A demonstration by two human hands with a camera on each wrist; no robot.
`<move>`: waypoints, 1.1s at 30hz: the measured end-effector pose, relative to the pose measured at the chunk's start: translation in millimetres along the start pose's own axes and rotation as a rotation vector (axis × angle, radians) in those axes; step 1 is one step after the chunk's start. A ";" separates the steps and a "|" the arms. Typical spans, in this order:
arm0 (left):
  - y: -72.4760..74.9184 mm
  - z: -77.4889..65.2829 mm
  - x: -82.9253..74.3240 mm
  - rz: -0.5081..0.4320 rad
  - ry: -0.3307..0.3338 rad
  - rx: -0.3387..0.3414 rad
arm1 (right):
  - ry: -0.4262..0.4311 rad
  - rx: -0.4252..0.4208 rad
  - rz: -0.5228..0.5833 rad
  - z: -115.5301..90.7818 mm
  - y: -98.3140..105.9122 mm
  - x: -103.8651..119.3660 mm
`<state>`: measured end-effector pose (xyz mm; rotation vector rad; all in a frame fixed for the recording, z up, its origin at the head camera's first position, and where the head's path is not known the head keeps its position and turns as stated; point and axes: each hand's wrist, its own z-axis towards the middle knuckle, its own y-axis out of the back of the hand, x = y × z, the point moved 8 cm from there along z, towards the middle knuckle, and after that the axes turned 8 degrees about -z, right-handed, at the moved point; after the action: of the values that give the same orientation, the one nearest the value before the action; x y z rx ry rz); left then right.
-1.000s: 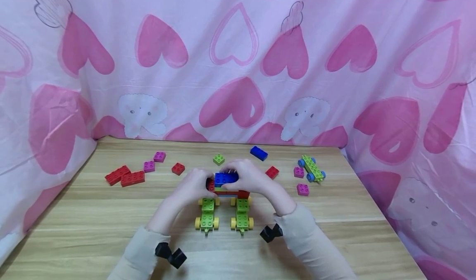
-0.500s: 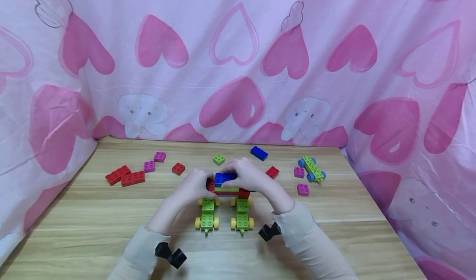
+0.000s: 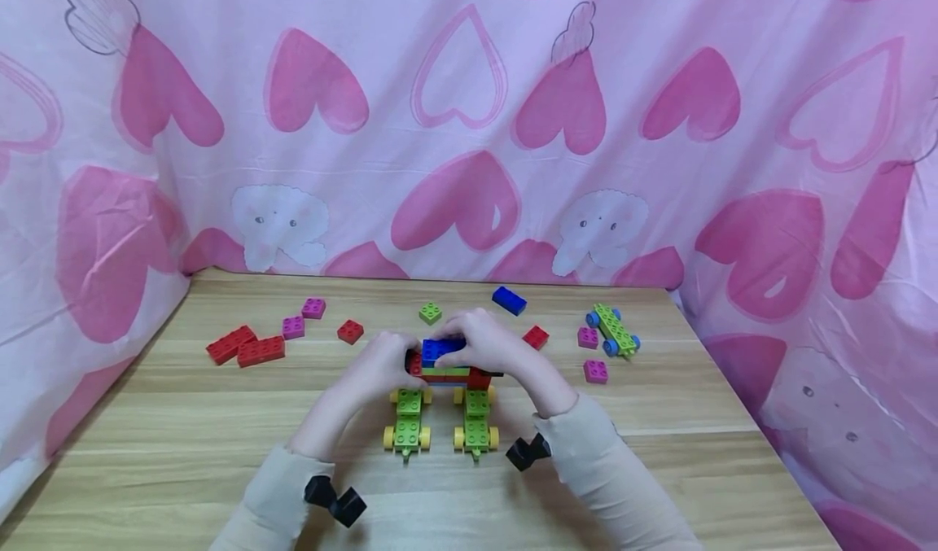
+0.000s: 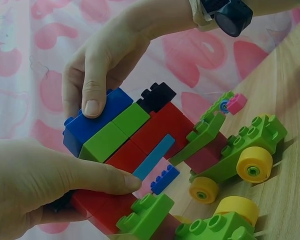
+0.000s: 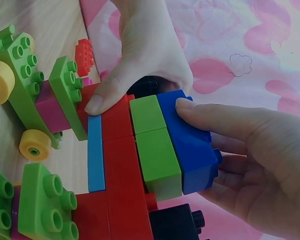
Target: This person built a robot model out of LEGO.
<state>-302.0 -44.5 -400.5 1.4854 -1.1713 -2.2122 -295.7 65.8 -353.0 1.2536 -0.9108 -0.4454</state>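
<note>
Both hands hold a toy-brick build in the middle of the table. My left hand [image 3: 384, 364] grips its left end, thumb on the red bricks [image 4: 152, 127] beside a thin light blue piece [image 4: 155, 156]. My right hand [image 3: 487, 347] pinches the blue brick [image 5: 187, 145] on top, its thumb on the near face and fingers behind. Under the blue brick lie lime green bricks [image 5: 155, 142]. A black brick [image 4: 157, 97] sits at each end, partly hidden by my left hand at one. Two lime green wheeled bases [image 3: 407, 433] with yellow wheels stand beneath the build.
Red bricks [image 3: 261, 352] and magenta bricks [image 3: 313, 308] lie at the left. Behind the hands are a lime green brick [image 3: 430, 313] and a dark blue brick [image 3: 509, 300]. A lime green car base with blue wheels [image 3: 615, 329] stands at the right, before a pink heart-print cloth [image 3: 469, 209].
My right hand and forearm have shifted slightly left and away, and more of the lime green layer under the blue brick shows. My left hand stays in place.
</note>
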 end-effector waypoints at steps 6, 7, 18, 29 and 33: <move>0.6 -0.4 -1.0 0.003 -0.006 0.000 | -0.019 -0.005 0.011 -0.2 -0.3 -1.0; 0.6 -0.4 -1.3 0.004 -0.005 0.001 | -0.021 -0.007 0.012 -0.2 -0.2 -1.1; -0.2 -0.2 -1.1 -0.013 0.004 0.013 | -0.004 -0.043 0.009 -1.2 -1.4 -0.7; -0.1 -0.9 1.8 -0.006 0.027 -0.014 | -0.013 -0.036 0.015 0.1 -0.8 -0.3; 0.1 -0.8 0.7 0.011 0.017 -0.023 | -0.019 -0.029 0.011 -0.5 0.0 0.2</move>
<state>-301.6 -45.4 -401.1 1.4819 -1.1430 -2.1940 -295.1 66.0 -353.0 1.2198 -0.9236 -0.4608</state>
